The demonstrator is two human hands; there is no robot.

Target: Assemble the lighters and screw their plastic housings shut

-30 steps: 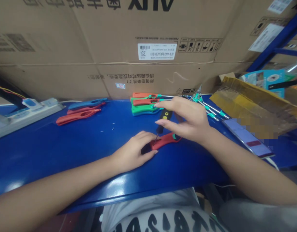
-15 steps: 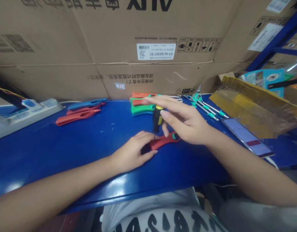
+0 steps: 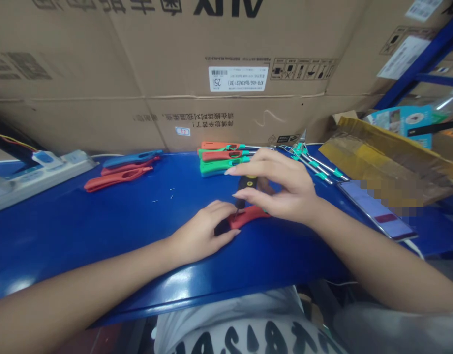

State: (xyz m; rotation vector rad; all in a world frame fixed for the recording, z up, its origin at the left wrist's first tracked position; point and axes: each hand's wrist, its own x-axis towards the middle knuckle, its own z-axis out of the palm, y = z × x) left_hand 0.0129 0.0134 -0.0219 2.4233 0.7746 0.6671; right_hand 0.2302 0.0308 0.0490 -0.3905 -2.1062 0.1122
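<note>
A red plastic handle (image 3: 244, 217) lies on the blue table (image 3: 101, 221) in front of me. My left hand (image 3: 202, 231) lies over its near end, fingers curled and pressing it to the table. My right hand (image 3: 278, 189) pinches a small black and yellow screwdriver (image 3: 244, 189) between thumb and fingers. The screwdriver's tip rests on the red handle just beyond my left fingertips.
A stack of red and green handles (image 3: 222, 158) lies behind my hands. Red and blue handle halves (image 3: 119, 172) lie at the left, tiny screws (image 3: 170, 192) beside them. Green-tipped metal rods (image 3: 315, 164) and a phone (image 3: 377, 209) lie at right. Cardboard boxes (image 3: 211, 73) wall the back.
My right hand has turned the screwdriver between its fingers, tilting it upright and back down. My left hand and the red handle have stayed put.
</note>
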